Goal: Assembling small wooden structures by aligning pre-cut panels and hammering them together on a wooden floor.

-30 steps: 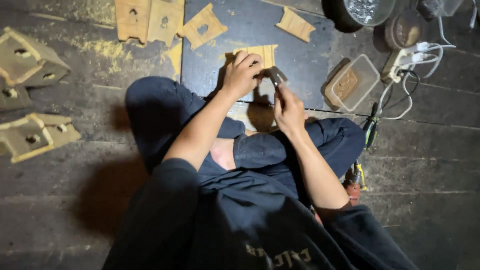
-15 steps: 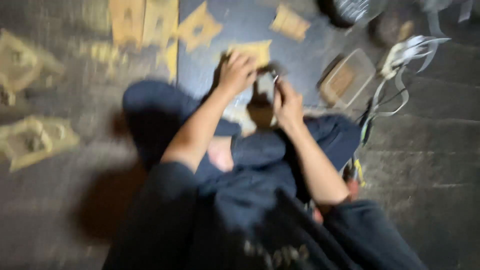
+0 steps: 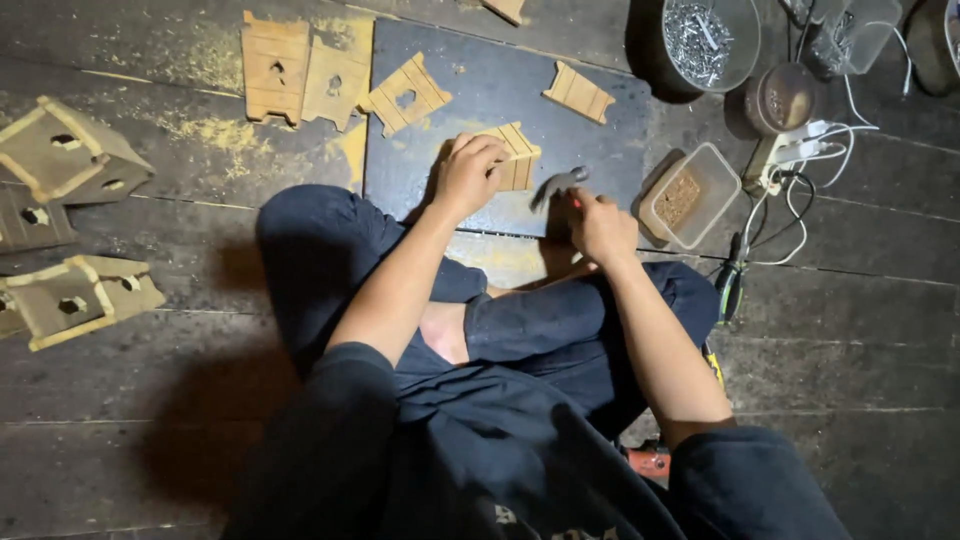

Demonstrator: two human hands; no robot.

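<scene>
I sit cross-legged on a dark plank floor. My left hand [image 3: 468, 172] presses down on a small slatted wooden panel [image 3: 520, 158] that lies on a dark board [image 3: 480, 80]. My right hand [image 3: 602, 224] grips a hammer [image 3: 558, 184] by its handle, with the metal head just right of the panel and low over the board. Other cut wooden panels lie on and beside the board: one with a hole [image 3: 405, 95], one plain [image 3: 578, 92], and two larger ones [image 3: 305, 68] at the board's left edge.
Assembled wooden birdhouse-like boxes [image 3: 65, 160] [image 3: 70, 298] lie at the left. A bowl of nails [image 3: 708, 40], a round tin [image 3: 780, 98], a clear plastic tub [image 3: 690, 195], a power strip with white cables [image 3: 795, 155] and a screwdriver [image 3: 730, 280] are at the right.
The view shifted and blurred, then steadied. My left hand stays on the panel; my right hand with the hammer has moved slightly down and right of the panel.
</scene>
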